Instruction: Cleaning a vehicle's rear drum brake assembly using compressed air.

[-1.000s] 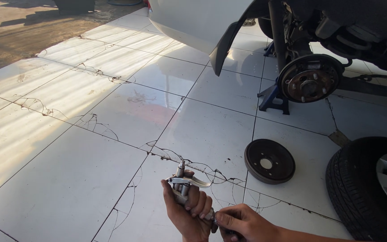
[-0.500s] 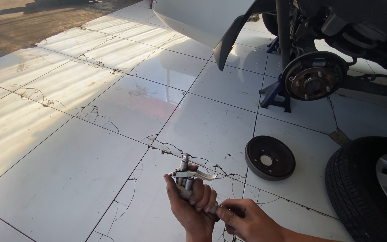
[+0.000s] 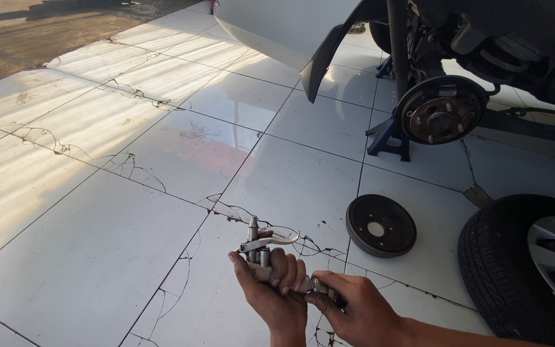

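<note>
Left hand [image 3: 276, 289] is wrapped tight around a metal air blow gun [image 3: 261, 252] with its lever sticking out, held low over the cracked tile floor [image 3: 162, 212] near its bottom edge; right hand [image 3: 354, 308] pinches the hose fitting [image 3: 319, 287] at the gun's base. Risk, as I judge it: a half-seated fitting could pop off or the lever get squeezed by accident, blasting grit toward the face. A dropped gun could hit the loose brake drum [image 3: 380, 225] lying just beside the removed wheel [image 3: 534, 263], below the bare hub [image 3: 441, 110].
</note>
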